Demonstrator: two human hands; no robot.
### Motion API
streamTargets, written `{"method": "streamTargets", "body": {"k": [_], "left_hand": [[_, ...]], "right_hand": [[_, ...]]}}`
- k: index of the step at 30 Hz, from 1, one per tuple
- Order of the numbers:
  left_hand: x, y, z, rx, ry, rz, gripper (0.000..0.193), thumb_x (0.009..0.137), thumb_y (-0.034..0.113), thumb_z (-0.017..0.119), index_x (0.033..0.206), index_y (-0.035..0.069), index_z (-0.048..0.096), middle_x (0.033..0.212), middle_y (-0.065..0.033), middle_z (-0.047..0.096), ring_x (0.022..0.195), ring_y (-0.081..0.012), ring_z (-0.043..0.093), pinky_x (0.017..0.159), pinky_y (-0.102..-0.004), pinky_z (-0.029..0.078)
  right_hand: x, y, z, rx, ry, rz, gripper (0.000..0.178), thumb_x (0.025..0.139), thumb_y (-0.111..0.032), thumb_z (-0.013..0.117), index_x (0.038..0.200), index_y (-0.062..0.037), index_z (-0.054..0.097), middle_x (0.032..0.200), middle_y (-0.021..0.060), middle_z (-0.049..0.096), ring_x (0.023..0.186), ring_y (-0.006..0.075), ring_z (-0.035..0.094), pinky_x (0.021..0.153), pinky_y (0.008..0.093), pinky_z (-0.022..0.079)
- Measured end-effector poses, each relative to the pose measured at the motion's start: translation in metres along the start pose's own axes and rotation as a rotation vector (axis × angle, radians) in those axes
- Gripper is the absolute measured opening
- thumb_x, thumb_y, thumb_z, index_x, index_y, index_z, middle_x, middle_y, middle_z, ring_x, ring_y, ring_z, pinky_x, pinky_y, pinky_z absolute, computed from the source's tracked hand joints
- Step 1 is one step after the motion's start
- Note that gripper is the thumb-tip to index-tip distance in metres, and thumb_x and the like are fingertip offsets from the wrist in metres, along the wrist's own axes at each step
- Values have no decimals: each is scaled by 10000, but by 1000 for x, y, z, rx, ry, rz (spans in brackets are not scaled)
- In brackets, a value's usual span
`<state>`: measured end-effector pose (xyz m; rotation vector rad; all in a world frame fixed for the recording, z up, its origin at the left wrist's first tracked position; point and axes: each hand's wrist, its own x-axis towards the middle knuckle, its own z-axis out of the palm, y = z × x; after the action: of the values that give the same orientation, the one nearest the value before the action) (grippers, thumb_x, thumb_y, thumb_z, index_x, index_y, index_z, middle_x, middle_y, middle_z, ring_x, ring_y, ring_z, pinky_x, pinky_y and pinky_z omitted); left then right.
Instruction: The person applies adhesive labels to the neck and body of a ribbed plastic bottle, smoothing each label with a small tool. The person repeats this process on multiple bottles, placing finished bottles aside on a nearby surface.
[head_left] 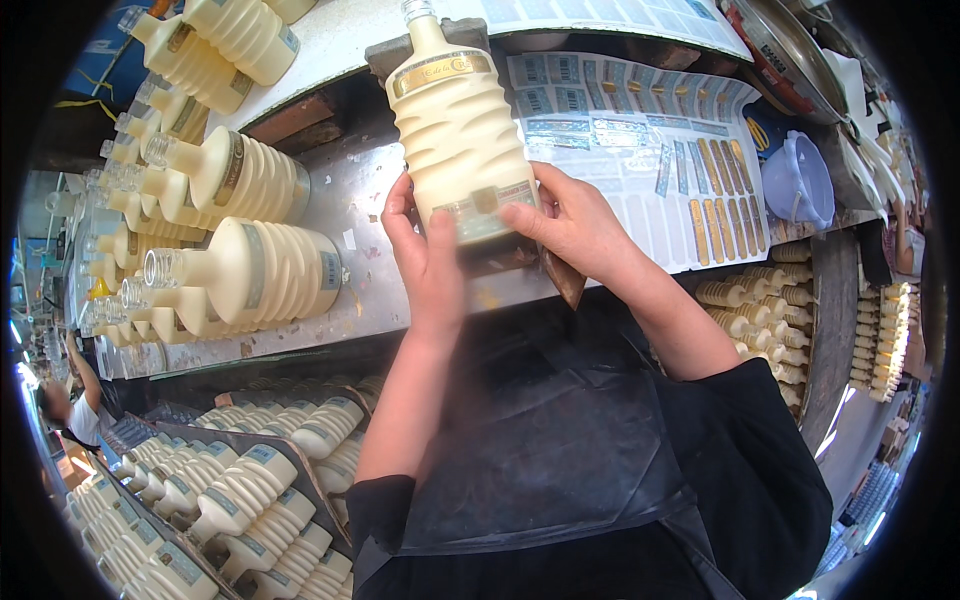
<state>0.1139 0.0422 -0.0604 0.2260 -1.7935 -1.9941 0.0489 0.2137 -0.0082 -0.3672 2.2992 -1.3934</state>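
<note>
Tabletop (372, 272), near edge: our two hands (582, 222) grasp a cream, ribbed glass bottle (455, 140), seemingly smoothing its greyish strip label (484, 201); next probably wants even pressure.

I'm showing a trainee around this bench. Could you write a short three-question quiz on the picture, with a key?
1. True or false: only the left hand touches the cream bottle in front of the person.
2. What colour is the bucket beyond the label sheet?
A) red
B) pale purple
C) green
3. Fill the blank: the label sheet lies on the person's ____ side of that bottle.

Key:
1. False; the right hand touches it too.
2. B
3. right
</note>
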Motion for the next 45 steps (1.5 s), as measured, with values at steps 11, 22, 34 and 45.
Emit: {"method": "streamTargets", "body": {"k": [11,22,34,45], "left_hand": [[-1,3,-1,-9,1,-21,618,1056,306,531,1516,-52,324,1483,-185,433,1356,-255,428,1181,-405,311],[1,8,5,0,11,-44,665,1003,237,624,1508,-59,309,1463,-189,441,1334,-253,449,1158,-403,350],[-1,0,-13,-191,-4,-124,493,1081,224,490,1497,-15,375,1447,-144,472,1330,-228,461,1164,-377,343],[-8,-8,-22,378,-84,225,760,906,351,760,1479,-16,422,1368,-171,518,1262,-293,503,1134,-426,366]], "right_hand": [[4,5,1,86,4,-12,597,947,-414,697,1334,31,605,1123,168,721,1025,216,675,920,354,529],[2,10,3,125,-8,12,552,1039,-404,632,1378,29,583,1190,126,704,1074,165,641,953,329,509],[4,13,-2,159,36,-69,503,1045,-406,589,1325,8,633,1017,117,717,946,127,647,851,296,516],[1,10,-8,261,11,3,485,1118,-344,442,1402,20,592,789,-63,511,682,23,453,626,181,388]]}}
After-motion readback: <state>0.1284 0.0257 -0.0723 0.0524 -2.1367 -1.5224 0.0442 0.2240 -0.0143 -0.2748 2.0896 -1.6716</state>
